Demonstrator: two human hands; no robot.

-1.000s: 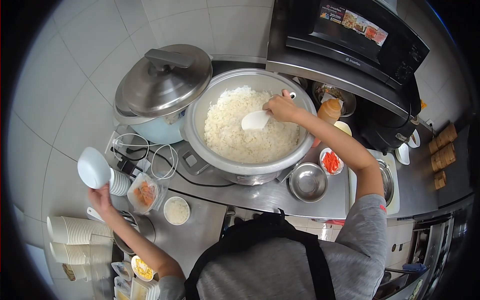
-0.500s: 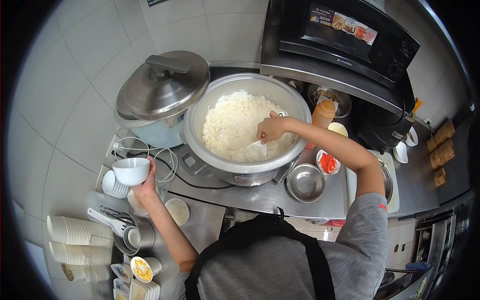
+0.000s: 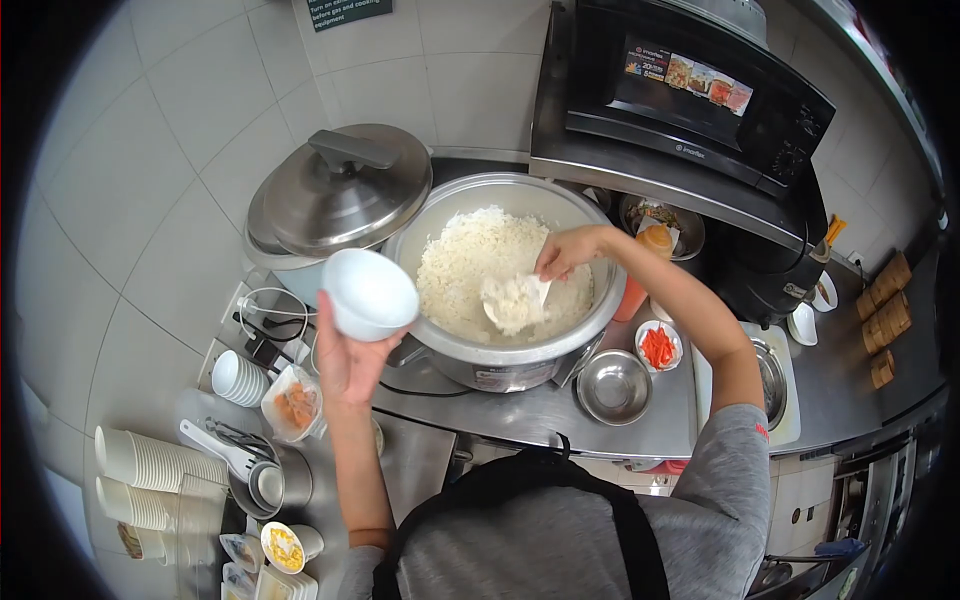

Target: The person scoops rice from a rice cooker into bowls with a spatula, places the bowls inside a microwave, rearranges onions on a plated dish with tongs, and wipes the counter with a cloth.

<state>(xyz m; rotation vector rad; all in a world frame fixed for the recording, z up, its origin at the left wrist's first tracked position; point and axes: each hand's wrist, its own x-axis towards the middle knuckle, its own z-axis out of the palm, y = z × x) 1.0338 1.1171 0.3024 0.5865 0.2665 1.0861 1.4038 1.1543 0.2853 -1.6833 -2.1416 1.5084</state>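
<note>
A white bowl (image 3: 370,293) is in my left hand (image 3: 352,362), tilted with its opening toward the pot, just left of the rim. My right hand (image 3: 572,252) grips a white rice paddle (image 3: 541,290) above the rice. A clump of rice (image 3: 512,303) sits on the paddle's blade. Below it, the large cooker pot (image 3: 585,200) holds a mound of white rice (image 3: 465,245). The paddle's handle is mostly hidden by my fingers.
A metal lid (image 3: 345,190) rests on another cooker at the left. Right of the pot are a steel bowl (image 3: 613,387), a dish of red strips (image 3: 658,346) and a sauce bottle (image 3: 632,296). Stacked white bowls (image 3: 238,379) and paper cups (image 3: 150,460) stand lower left. A microwave (image 3: 700,95) sits above.
My left hand has brought the bowl rightward and up to the pot's rim, tilting it. My right hand has raised the paddle, now loaded with rice.
</note>
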